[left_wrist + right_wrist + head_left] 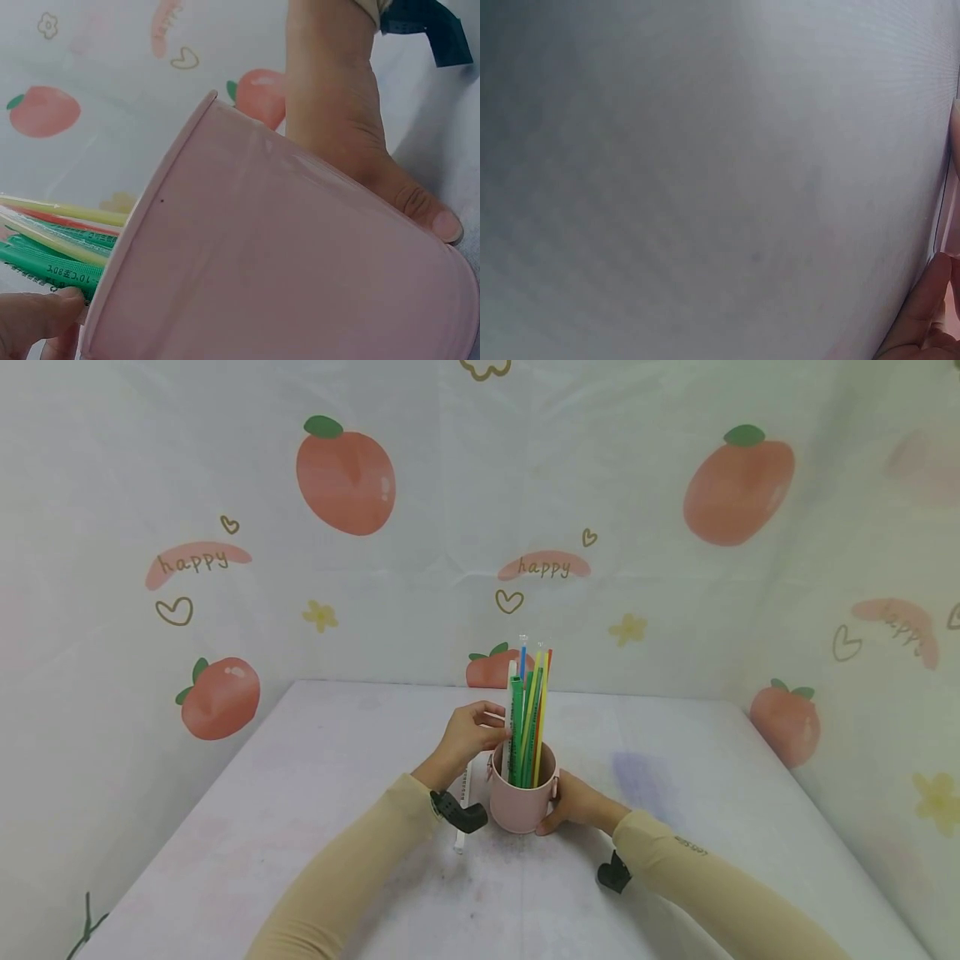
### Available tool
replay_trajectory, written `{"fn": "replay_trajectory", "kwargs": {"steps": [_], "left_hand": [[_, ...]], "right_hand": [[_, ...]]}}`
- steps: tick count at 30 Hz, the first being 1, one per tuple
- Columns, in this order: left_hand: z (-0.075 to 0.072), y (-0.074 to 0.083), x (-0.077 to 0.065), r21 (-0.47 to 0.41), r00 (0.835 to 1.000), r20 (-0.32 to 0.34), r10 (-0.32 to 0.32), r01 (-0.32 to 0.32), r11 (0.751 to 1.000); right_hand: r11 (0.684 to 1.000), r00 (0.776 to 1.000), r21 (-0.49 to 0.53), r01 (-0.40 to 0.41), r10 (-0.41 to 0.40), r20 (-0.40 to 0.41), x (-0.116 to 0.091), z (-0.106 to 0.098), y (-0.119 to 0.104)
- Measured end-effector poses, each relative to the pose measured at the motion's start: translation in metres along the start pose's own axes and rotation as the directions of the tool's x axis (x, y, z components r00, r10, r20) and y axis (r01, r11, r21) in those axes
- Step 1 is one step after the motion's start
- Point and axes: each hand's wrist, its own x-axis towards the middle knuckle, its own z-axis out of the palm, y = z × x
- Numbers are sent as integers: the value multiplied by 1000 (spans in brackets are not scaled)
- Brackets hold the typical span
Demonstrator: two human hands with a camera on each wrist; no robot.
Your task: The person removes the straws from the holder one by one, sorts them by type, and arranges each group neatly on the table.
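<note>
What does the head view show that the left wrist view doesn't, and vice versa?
Head only: a white stick lying on the table left of the pink cup, and the blue stick standing in it.
Left wrist only: a dark speck on the cup's wall, and readable print on a green stick.
Both: the cup, green sticks, yellow sticks, left hand, right hand.
</note>
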Motion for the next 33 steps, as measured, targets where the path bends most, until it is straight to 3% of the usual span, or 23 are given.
{"fn": "replay_trajectory", "kwargs": {"steps": [8,14,23,33], "left_hand": [[0,1,0,-3,1000,-2,11,-11,1000],[-1,4,1,-60,999,-22,36,-37,998],[-5,16,1,-136,998,-40,56,-61,989],[-10,26,5,-148,995,-74,73,-83,985]], "right_hand": [[1000,1000,10,-2,2,1,1,1,1],[1000,1000,6,-2,2,-8,0,1,-1],[1000,1000,9,28,-28,5,-2,-1,-1],[1000,1000,-3,29,-29,-3,-1,-1,0]]}}
